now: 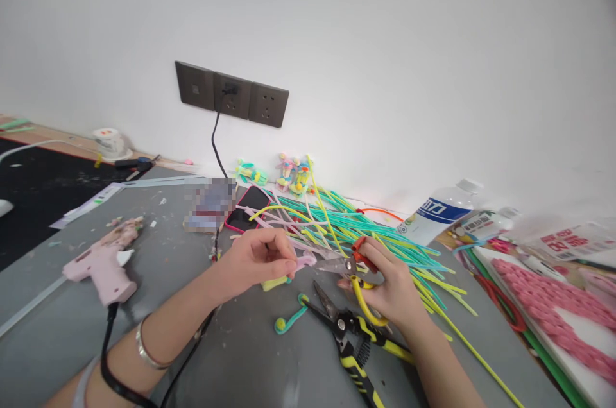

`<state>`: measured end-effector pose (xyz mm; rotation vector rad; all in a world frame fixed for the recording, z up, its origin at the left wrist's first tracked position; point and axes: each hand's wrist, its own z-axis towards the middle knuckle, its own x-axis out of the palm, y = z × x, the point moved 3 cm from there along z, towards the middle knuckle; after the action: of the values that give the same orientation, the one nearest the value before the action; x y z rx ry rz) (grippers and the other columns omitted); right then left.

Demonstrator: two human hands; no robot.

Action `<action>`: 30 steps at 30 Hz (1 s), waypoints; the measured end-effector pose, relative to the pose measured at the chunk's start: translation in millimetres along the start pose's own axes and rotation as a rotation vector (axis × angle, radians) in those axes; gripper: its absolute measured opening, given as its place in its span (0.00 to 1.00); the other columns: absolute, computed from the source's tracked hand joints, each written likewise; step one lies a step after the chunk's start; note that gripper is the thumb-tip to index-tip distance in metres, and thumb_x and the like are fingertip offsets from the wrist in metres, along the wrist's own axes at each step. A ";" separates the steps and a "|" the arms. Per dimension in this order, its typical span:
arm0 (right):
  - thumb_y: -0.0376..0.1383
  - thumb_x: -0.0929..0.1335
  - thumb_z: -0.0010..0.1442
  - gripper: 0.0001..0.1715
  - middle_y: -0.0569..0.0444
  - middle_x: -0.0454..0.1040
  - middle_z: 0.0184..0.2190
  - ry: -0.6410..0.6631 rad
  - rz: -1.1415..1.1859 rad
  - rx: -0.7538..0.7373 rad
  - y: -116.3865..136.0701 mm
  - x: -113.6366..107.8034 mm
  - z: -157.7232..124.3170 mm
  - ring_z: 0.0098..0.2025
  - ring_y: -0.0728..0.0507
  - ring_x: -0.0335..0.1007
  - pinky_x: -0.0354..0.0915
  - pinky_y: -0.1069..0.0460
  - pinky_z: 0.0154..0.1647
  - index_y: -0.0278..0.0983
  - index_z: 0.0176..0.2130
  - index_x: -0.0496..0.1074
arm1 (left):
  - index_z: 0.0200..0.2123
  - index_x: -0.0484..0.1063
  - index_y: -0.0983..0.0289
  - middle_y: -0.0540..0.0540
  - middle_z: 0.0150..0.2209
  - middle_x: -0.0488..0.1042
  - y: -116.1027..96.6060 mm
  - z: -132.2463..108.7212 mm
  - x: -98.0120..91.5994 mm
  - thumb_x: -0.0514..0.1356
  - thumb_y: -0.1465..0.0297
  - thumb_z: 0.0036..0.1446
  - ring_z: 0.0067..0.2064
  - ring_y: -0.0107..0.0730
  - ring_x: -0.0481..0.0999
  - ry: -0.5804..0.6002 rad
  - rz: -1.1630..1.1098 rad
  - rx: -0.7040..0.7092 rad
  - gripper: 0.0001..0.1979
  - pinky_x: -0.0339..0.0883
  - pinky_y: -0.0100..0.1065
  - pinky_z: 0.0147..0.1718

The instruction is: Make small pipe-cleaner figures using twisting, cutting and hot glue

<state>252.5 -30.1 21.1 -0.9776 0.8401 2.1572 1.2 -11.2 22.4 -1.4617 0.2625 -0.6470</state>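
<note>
Evidently, the left hand [264, 262] pinched one lilac piece [307, 260] above the bench [231, 369], seemingly to steady it beside the scissors [350, 265]; the right hand [392, 283] held that single pair by its handles, presumably for control. One set of pruners [342, 325] and one glue gun [106, 267] lay below.

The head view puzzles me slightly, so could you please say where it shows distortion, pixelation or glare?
In the head view, the bottle looks stretched toward the right edge; a patch beside the phone is pixelated; the table shows faint glare near the bottom.
</note>
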 end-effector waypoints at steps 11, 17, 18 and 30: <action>0.36 0.72 0.55 0.13 0.54 0.67 0.32 -0.004 -0.015 0.018 -4.5 1.3 -3.0 0.30 0.45 0.64 0.60 0.53 0.29 0.40 0.36 0.63 | 0.25 0.70 0.65 0.50 0.26 0.71 -1.4 0.1 -1.2 0.69 0.63 0.53 0.28 0.26 0.68 -0.019 0.028 0.012 0.14 0.61 0.28 0.27; 0.37 0.72 0.55 0.13 0.55 0.67 0.32 0.005 -0.020 0.023 -6.8 3.1 -4.0 0.30 0.45 0.64 0.59 0.53 0.29 0.41 0.35 0.63 | 0.25 0.70 0.65 0.51 0.25 0.71 -0.2 0.6 -2.0 0.68 0.61 0.53 0.28 0.27 0.68 -0.016 0.049 0.017 0.15 0.61 0.29 0.27; 0.37 0.72 0.55 0.13 0.55 0.67 0.32 0.001 -0.022 0.019 -6.7 3.1 -3.9 0.29 0.45 0.64 0.59 0.53 0.29 0.41 0.35 0.63 | 0.25 0.70 0.65 0.52 0.25 0.71 0.0 0.5 -2.0 0.68 0.61 0.53 0.28 0.27 0.68 -0.011 0.045 0.013 0.15 0.61 0.29 0.27; 0.36 0.71 0.55 0.12 0.54 0.68 0.31 -0.025 -0.042 0.007 -5.6 3.1 -2.7 0.29 0.44 0.65 0.60 0.53 0.28 0.41 0.36 0.64 | 0.24 0.70 0.65 0.51 0.24 0.71 0.8 -0.1 -2.0 0.69 0.60 0.51 0.26 0.26 0.67 -0.014 0.042 -0.015 0.17 0.60 0.29 0.26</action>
<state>256.2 -27.9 15.5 -0.9545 0.8079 2.1255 -0.3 -10.1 21.1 -1.4707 0.2874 -0.6018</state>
